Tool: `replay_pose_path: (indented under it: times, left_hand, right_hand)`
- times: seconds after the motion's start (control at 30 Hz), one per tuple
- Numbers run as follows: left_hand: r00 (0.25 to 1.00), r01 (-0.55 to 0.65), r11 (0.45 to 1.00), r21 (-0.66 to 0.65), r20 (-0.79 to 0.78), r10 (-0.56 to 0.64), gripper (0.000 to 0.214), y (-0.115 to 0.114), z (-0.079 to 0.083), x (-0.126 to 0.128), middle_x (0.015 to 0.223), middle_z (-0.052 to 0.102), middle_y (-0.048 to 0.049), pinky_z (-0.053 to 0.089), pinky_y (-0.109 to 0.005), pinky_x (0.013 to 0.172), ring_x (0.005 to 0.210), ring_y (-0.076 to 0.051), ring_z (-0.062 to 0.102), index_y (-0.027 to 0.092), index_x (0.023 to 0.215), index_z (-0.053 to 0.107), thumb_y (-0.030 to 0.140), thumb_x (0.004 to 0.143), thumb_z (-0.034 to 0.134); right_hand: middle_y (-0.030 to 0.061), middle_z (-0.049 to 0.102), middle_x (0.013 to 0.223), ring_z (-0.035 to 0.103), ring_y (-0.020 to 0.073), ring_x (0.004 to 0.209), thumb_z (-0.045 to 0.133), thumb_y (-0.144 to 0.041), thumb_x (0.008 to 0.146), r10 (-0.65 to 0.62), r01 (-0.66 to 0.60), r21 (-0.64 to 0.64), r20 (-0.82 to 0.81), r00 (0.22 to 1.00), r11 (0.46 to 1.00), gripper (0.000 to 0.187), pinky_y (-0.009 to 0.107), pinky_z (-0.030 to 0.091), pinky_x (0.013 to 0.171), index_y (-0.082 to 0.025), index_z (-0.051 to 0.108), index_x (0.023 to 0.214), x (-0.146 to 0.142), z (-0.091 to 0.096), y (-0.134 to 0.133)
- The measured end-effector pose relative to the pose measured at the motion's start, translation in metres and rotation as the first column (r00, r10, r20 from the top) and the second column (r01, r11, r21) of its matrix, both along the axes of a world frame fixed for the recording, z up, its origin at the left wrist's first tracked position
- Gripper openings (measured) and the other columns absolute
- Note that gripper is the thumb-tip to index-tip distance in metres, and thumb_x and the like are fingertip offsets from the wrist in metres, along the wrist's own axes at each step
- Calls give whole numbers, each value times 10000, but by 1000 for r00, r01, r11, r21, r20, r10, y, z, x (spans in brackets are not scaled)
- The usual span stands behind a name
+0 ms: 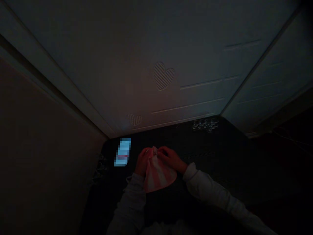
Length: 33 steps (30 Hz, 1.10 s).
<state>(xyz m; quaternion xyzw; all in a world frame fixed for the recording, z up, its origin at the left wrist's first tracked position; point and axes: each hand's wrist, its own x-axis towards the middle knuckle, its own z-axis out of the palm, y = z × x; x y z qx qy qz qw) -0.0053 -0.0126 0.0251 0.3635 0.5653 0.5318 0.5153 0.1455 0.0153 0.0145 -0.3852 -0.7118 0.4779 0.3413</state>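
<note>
Dim light covers the whole view. In front of me is a pink-and-white striped cloth piece, bunched together at its top and spreading wide toward its rounded lower edge. My left hand is closed on the left side of the gathered top. On the other side, my right hand pinches the same gathered part, fingers bent inward. Between the hands a small pale ruffled bit of the cloth shows. Too little light falls here to tell whether it is a pouch or a garment.
A lit phone screen, blurred out, lies left of my hands on the dark table. Several clear round items sit at the back right. More small shiny pieces lie along the left edge. A pale panel with heart reliefs rises behind.
</note>
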Motion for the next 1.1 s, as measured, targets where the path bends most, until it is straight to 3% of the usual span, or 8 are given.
replay_pose_path:
  times: [0.9, 1.1]
  left_hand:
    - [999, 50, 999, 14, 7, -50, 246, 0, -3, 0, 764, 586, -19, 413, -241, 654, 728, -144, 532, 150, 777, 567, 369, 666, 557]
    - [999, 33, 999, 26, -18, -32, 260, 1, -10, -1, 776, 588, -22, 411, -248, 666, 738, -147, 536, 157, 798, 568, 388, 680, 540]
  right_hand:
    - [11, 565, 739, 513, 113, 664, 465, -336, 793, -7, 7, -4, -6, 1000, 1000, 219, 219, 388, 589, -155, 542, 890, 0, -3, 0]
    - [12, 571, 753, 517, 117, 678, 480, -326, 785, -3, 3, -1, -2, 1000, 1000, 218, 224, 392, 604, -160, 546, 911, 1, -3, 0]
